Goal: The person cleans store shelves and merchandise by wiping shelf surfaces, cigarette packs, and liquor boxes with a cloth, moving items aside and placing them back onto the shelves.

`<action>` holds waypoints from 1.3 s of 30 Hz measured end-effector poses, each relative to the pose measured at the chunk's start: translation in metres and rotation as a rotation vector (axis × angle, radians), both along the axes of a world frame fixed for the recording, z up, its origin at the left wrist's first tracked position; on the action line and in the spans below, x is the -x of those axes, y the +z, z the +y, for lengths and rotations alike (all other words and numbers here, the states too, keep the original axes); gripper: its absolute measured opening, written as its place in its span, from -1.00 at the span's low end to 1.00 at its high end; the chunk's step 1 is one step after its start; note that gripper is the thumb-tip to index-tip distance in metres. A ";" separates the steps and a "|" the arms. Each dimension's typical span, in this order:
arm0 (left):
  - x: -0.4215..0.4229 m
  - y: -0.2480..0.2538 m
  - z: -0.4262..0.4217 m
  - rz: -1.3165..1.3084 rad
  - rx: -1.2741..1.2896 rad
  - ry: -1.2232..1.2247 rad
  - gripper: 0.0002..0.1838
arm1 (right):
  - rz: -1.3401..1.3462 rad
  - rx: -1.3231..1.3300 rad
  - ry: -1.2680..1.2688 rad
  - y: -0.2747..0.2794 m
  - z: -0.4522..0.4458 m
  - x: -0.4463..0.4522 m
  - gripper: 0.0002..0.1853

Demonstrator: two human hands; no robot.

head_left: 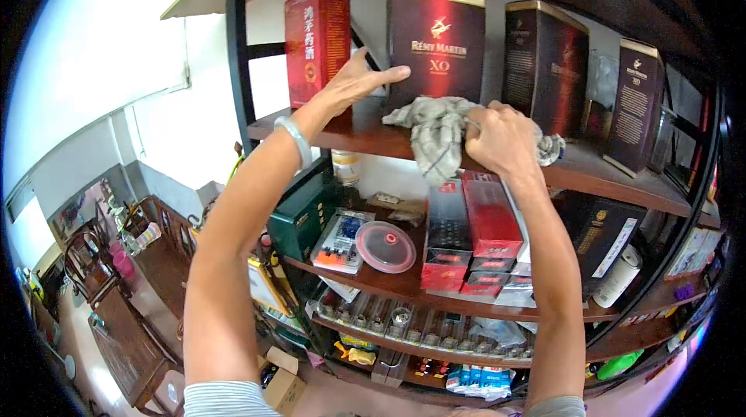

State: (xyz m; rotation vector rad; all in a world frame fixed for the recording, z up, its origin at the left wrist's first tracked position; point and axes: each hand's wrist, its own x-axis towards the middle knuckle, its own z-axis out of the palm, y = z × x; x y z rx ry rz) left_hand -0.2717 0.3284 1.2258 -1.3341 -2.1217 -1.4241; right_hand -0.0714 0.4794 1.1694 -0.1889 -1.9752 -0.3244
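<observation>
My right hand [501,136] is closed on a crumpled grey-white checked cloth [437,133], pressed on the upper shelf [353,128]. Part of the cloth hangs over the shelf's front edge. Directly behind it stands a dark red Rémy Martin XO box [437,24]. My left hand [357,84], with a pale bangle on its wrist, is raised between that box and a red box with Chinese lettering [317,40]. Its thumb stretches across the front of the XO box and the fingers are apart; whether it touches either box I cannot tell.
Two more dark boxes, a wide one [544,67] and a narrow one [635,106], stand further right. Below are red-and-black cartons [492,219], a round lidded container [386,247] and a green box [303,215]. Wooden chairs [92,261] stand at the lower left.
</observation>
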 end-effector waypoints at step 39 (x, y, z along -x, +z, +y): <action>-0.004 -0.016 -0.070 0.208 -0.367 0.246 -0.47 | 0.156 0.247 -0.090 0.007 0.007 0.008 -0.72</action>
